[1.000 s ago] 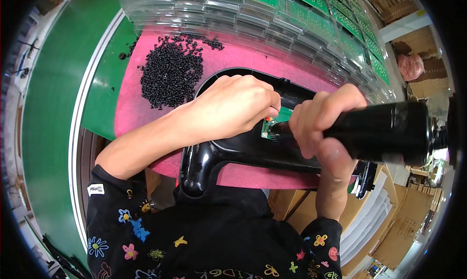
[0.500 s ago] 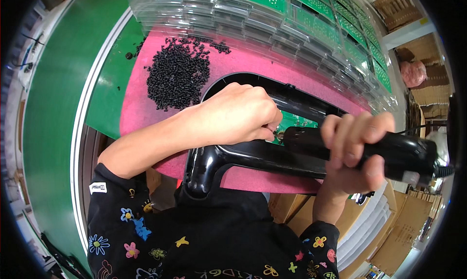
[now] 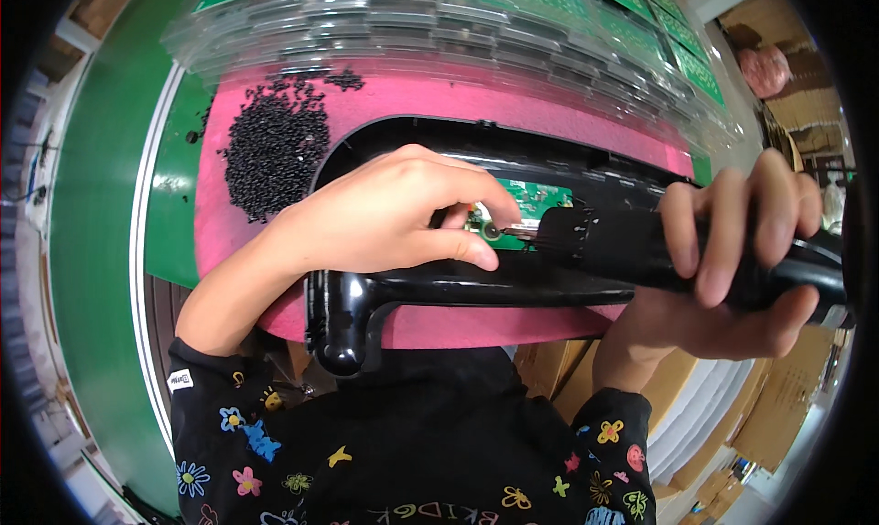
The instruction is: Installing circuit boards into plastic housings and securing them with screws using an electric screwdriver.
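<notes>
My right hand [image 3: 742, 241] is wrapped round a black electric screwdriver [image 3: 632, 246], held almost level and pointing left. Its bit reaches a green circuit board [image 3: 540, 200], which lies inside a long black plastic housing [image 3: 458, 292]. Over the housing's left part is my left hand [image 3: 403, 214], its thumb and forefinger parted on either side of the space by the bit; I see nothing held between them. A small dark round spot sits at the bit's end, too small to name. The left hand and the screwdriver hide parts of the board.
A heap of small black screws [image 3: 275, 150] lies to the left on the pink mat [image 3: 403, 95]. Stacked clear plastic trays [image 3: 458, 40] with green circuit boards stand along the back. Cardboard boxes [image 3: 778, 415] are at the lower right, below the table's level.
My left thumb and forefinger have parted from their pinch at the screwdriver's tip. The housing, mat and screw heap appear shifted left in view, and the screwdriver hand sits further right.
</notes>
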Available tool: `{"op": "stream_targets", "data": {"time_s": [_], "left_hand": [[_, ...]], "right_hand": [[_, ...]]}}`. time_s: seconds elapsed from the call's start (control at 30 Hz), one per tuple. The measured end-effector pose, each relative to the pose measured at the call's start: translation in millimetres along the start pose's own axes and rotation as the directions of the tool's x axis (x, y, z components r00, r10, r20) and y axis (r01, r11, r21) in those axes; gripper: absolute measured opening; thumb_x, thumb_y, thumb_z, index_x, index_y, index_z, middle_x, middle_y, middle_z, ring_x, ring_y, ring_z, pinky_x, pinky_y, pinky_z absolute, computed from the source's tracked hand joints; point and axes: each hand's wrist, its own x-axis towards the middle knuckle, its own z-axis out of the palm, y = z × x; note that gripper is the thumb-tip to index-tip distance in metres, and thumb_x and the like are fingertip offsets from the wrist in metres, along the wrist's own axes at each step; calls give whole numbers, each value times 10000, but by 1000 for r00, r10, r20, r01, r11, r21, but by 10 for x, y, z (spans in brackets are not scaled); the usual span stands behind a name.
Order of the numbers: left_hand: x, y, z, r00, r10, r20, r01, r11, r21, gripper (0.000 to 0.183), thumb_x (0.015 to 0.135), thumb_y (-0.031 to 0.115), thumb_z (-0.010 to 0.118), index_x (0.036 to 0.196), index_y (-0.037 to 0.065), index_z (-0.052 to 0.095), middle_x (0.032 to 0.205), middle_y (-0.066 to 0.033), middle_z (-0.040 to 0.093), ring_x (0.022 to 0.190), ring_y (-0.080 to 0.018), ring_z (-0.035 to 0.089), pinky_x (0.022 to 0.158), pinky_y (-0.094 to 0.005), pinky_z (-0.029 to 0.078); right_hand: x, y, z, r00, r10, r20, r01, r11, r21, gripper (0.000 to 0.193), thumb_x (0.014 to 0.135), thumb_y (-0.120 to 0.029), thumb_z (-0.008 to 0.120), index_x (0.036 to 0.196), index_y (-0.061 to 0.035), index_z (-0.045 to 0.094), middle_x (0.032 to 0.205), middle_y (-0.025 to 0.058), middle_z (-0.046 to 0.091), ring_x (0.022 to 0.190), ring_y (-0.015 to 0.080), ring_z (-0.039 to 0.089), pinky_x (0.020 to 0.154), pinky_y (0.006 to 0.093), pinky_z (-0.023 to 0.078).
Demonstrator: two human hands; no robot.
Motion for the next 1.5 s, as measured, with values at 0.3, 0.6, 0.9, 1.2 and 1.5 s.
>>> {"op": "stream_targets", "data": {"time_s": [0.3, 0.6, 0.9, 1.2, 1.5], "left_hand": [[-16, -38, 29, 999, -40, -10, 41, 973, 227, 258, 799, 65, 758, 1029, 18, 652, 927, -100, 675, 822, -270, 665, 699, -348, 532], [-23, -75, 45, 1000, 19, -21, -13, 972, 234, 176, 820, 71, 736, 958, 6, 648, 901, -107, 670, 833, -292, 668, 721, -368, 537], [-51, -61, 43, 999, 14, -32, -6, 965, 262, 182, 830, 104, 731, 965, 12, 652, 898, -114, 669, 841, -306, 667, 731, -379, 538], [-40, -78, 20, 1000, -15, -14, 18, 962, 273, 169, 850, 119, 706, 967, 11, 650, 908, -113, 673, 857, -305, 670, 746, -380, 537], [-31, -9, -88, 941, 205, -269, -70, 897, 437, 127, 790, -5, 699, 915, -3, 673, 895, -90, 676, 842, -256, 639, 786, -357, 503]], "right_hand": [[45, -186, -238, 999, 21, 40, -12, 978, -211, 468, 888, -365, 612, 1150, -8, 462, 920, 67, 482, 577, 129, 474, 534, 284, 426], [149, -30, -420, 971, 123, 206, -72, 969, -236, 460, 873, -386, 641, 1118, -38, 466, 864, 68, 513, 534, 117, 485, 479, 260, 437], [162, -4, -410, 923, 169, 345, -110, 977, -185, 414, 841, -329, 743, 1018, -87, 458, 811, 39, 537, 521, 109, 512, 473, 246, 450], [481, 153, -637, 558, 229, 797, -344, 939, -29, 470, 819, -392, 821, 1028, -122, 500, 764, -5, 643, 534, 73, 582, 501, 218, 472], [198, 52, -435, 932, 236, 276, -230, 972, -55, 395, 900, -343, 725, 1054, -70, 484, 780, 16, 592, 503, 72, 503, 513, 228, 425]]}}
